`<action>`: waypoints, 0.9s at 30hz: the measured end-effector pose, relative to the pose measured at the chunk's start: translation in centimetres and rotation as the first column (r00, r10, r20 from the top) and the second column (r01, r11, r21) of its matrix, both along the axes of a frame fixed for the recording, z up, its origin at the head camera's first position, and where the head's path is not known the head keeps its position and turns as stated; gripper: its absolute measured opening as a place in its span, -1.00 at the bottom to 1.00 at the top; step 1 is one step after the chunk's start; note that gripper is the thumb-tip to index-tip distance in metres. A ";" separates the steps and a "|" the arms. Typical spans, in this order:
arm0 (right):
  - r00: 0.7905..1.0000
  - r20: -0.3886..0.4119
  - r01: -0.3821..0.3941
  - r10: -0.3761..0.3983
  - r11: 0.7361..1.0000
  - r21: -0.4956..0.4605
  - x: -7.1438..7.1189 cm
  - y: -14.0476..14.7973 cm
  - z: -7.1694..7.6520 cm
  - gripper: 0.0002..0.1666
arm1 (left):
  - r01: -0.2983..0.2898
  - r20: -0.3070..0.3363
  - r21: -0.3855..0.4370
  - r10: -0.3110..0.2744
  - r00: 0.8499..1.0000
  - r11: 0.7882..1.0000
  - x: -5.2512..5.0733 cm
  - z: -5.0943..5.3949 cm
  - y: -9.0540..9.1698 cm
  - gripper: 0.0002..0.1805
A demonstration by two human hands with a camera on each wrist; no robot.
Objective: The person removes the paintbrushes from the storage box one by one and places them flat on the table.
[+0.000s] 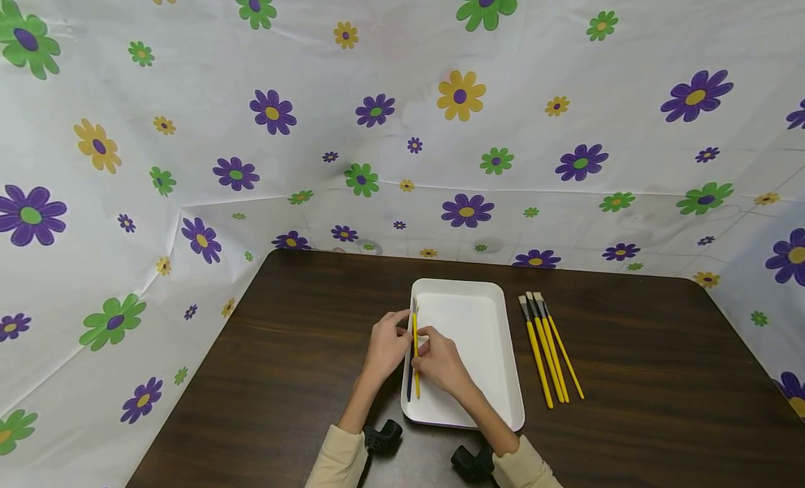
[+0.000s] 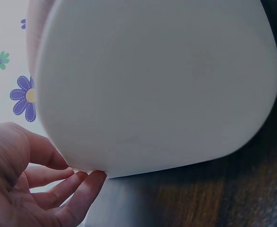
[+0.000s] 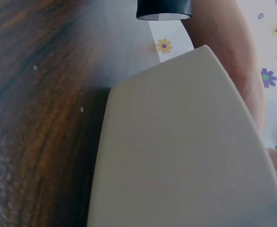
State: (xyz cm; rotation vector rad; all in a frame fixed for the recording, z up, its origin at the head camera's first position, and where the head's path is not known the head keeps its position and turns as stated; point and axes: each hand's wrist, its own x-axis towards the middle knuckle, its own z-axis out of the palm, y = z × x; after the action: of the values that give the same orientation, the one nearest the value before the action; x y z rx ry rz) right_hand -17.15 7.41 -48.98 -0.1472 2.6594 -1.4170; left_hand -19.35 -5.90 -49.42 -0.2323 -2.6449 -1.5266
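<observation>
A white tray point(image 1: 465, 320) lies on the table with a yellow paintbrush point(image 1: 416, 324) and a dark-handled brush point(image 1: 409, 386) lengthwise along its left side. My left hand point(image 1: 386, 347) is at the tray's left rim, thumb and index finger apart beside the brushes. In the left wrist view, fingertips point(image 2: 98, 177) of that hand touch the tray's outer edge point(image 2: 152, 118). My right hand point(image 1: 442, 362) reaches over the tray and pinches the yellow paintbrush near its middle. In the right wrist view the tray's wall point(image 3: 176, 142) hides most of that hand.
Several yellow-handled flat paintbrushes point(image 1: 544, 348) lie side by side on the dark wooden table point(image 1: 629, 348), right of the tray. Black wrist devices point(image 1: 473, 464) sit by both forearms. A flower-patterned sheet point(image 1: 402, 124) hangs behind and at the sides.
</observation>
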 end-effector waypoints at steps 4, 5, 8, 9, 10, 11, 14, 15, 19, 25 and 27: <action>1.000 -0.013 0.011 -0.010 1.000 0.016 0.0 0.2 0.1 -0.37 | 0.005 0.000 0.008 -0.005 1.000 1.000 -0.1 -0.1 0.0 -0.52; 1.000 -0.014 0.013 -0.013 1.000 0.011 0.1 0.2 0.2 -0.38 | 0.005 -0.001 0.009 -0.005 1.000 1.000 -0.1 -0.1 0.0 -0.52; 1.000 -0.008 0.018 -0.019 1.000 -0.016 0.1 0.4 0.3 -0.38 | 0.006 -0.005 0.012 -0.006 1.000 1.000 -0.1 -0.1 -0.1 -0.52; 1.000 -0.005 0.019 -0.019 1.000 -0.025 0.1 0.4 0.4 -0.39 | 0.006 -0.005 0.011 -0.006 1.000 1.000 -0.1 -0.1 0.0 -0.52; 1.000 -0.001 0.020 -0.020 0.999 -0.032 0.1 0.4 0.5 -0.40 | 0.006 -0.006 0.011 -0.006 1.000 1.000 -0.1 -0.1 0.0 -0.52; 1.000 0.001 0.020 -0.020 0.999 -0.037 0.2 0.5 0.5 -0.40 | 0.005 -0.006 0.011 -0.005 1.000 1.000 -0.1 -0.1 0.0 -0.52; 1.000 0.004 0.018 -0.018 0.999 -0.050 0.2 0.7 0.8 -0.43 | 0.003 -0.005 0.007 -0.003 1.000 1.000 -0.1 -0.1 0.0 -0.53; 1.000 0.004 0.018 -0.017 0.998 -0.058 0.2 0.8 0.9 -0.44 | 0.002 -0.006 0.006 -0.002 1.000 1.000 -0.1 -0.1 0.0 -0.53; 1.000 0.007 0.024 -0.023 0.995 -0.096 0.1 1.2 1.3 -0.48 | 0.003 -0.007 0.008 -0.003 1.000 1.000 -0.1 -0.2 0.0 -0.53; 0.999 0.010 0.039 -0.038 0.988 -0.150 0.0 2.0 1.7 -0.49 | 0.003 -0.001 0.015 -0.003 1.000 1.000 -0.1 -0.1 0.0 -0.54; 0.999 0.005 0.044 -0.043 0.987 -0.155 -0.1 2.2 1.9 -0.49 | 0.001 0.003 0.015 -0.001 1.000 1.000 0.0 -0.1 0.1 -0.54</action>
State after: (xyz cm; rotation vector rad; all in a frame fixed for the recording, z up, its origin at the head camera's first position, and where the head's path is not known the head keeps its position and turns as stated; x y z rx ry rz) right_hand -17.21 9.58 -47.05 -0.1030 2.5647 -1.6366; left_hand -19.37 -5.85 -49.51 -0.2300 -2.6348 -1.5477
